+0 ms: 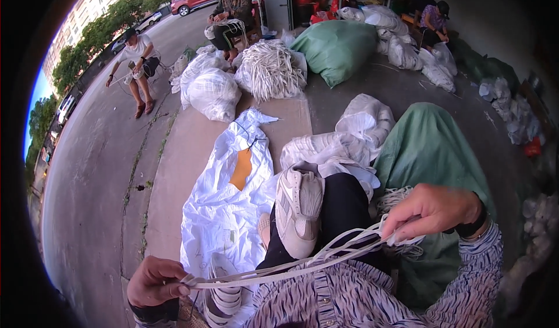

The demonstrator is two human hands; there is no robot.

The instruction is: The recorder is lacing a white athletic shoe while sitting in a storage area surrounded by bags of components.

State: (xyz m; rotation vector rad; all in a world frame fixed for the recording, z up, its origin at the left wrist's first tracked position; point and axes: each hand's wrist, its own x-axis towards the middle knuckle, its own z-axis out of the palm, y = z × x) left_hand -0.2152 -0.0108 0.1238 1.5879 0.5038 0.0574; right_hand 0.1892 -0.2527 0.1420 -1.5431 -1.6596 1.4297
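Observation:
Several pale shoelaces (303, 271) stretch across my lap from one hand to the other. My left hand (156, 281) pinches their ends at the lower left. Higher up on the right, my right hand (431, 211) is closed round the other end of the strands, and its wrist wears a dark band. A light beige sneaker (300, 211) rests on my dark-trousered thighs, toe toward me, just beyond the laces. Under my right hand lies a bunch of more laces (396, 199) by a green sack (434, 147). Beside my left hand stand stacked pale shoe pieces (224, 299).
A white sheet (227, 211) with an orange-brown patch lies on the ground ahead. Beyond it are stuffed white bags (212, 92), a heap of laces (272, 69) and another green sack (338, 48). Three people sit farther off, one (140, 66) at the left.

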